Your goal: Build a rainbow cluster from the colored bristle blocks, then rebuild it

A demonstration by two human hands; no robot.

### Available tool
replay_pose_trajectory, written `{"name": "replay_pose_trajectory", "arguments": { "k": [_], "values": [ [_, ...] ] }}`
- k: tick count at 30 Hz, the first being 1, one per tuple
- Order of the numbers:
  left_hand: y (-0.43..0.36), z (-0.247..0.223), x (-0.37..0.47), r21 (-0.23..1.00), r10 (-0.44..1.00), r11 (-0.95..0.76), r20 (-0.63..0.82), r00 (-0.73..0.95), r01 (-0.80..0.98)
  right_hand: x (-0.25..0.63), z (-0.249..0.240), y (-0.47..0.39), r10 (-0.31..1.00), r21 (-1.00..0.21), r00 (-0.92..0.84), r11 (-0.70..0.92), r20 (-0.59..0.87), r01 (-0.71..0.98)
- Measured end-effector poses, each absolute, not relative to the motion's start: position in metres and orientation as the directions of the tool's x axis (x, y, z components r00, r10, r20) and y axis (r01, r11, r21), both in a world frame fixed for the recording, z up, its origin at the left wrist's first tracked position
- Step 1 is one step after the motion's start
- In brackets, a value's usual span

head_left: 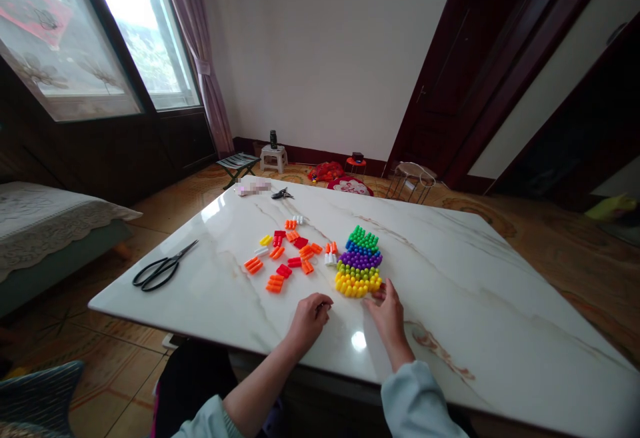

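Observation:
A piece of plastic beadwork (359, 261) lies on the table in bands of green, blue, purple, olive and yellow. My right hand (387, 311) is at its near right corner, thumb and fingers on either side of the yellow beads. To the left, my left hand (311, 318) is just above the tabletop with its fingers curled together; what they hold, if anything, is too small to make out. Beyond it are scattered small groups of orange beads (275, 283), red beads (284, 271) and white beads (261, 251), plus a yellow group (265, 241). An orange-and-white group (331, 253) sits close beside the beadwork.
Black-handled scissors (159, 273) lie at the left of the white marble-patterned table (480, 291). Small dark pliers (283, 193) and a blurred pale packet (251, 187) are near its far edge. Stools, a red cushion (350, 185) and a covered bed (55, 221) stand beyond.

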State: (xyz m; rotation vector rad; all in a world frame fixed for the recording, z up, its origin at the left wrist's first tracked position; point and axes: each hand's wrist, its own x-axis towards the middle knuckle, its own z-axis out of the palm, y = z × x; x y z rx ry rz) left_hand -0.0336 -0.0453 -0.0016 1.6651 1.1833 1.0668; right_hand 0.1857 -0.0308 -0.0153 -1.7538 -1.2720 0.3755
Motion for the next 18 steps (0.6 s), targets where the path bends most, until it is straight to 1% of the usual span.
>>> {"name": "replay_pose_trajectory", "arguments": {
  "k": [3,6,8,9,11,13,14,15,18],
  "values": [
    [-0.045,-0.003,-0.033,0.935,0.963,-0.229,0.178,0.201,0.271,0.183,-0.012,-0.033,0.855,-0.800,0.411,0.006,0.316,0.601],
    [-0.045,-0.005,-0.032,0.937,0.965,-0.225,0.177,0.194,0.266,0.175,-0.003,-0.044,0.766,-0.730,0.460,0.017,0.449,0.683],
    [-0.045,-0.007,-0.031,0.938,0.967,-0.223,0.178,0.182,0.264,0.163,0.003,-0.051,0.751,-0.697,0.436,0.045,0.496,0.716],
    [-0.045,-0.007,-0.031,0.940,0.969,-0.219,0.177,0.175,0.261,0.155,0.006,-0.053,0.780,-0.691,0.373,0.102,0.501,0.715],
    [-0.044,-0.007,-0.030,0.945,0.973,-0.208,0.173,0.153,0.251,0.135,0.010,-0.052,0.855,-0.688,0.171,0.258,0.489,0.678],
    [-0.043,-0.006,-0.031,0.940,0.976,-0.215,0.198,0.092,0.263,0.112,0.012,-0.044,0.884,-0.685,-0.028,0.381,0.466,0.621],
    [-0.042,-0.005,-0.031,0.937,0.976,-0.219,0.214,0.047,0.271,0.101,0.012,-0.039,0.886,-0.682,-0.088,0.410,0.455,0.605],
    [-0.042,-0.003,-0.033,0.936,0.974,-0.219,0.227,0.002,0.275,0.091,0.012,-0.033,0.886,-0.682,-0.120,0.425,0.447,0.596],
    [-0.042,-0.001,-0.042,0.946,0.970,-0.198,0.227,-0.090,0.256,0.068,0.009,-0.016,0.889,-0.684,-0.124,0.422,0.441,0.594]
  ]
}}
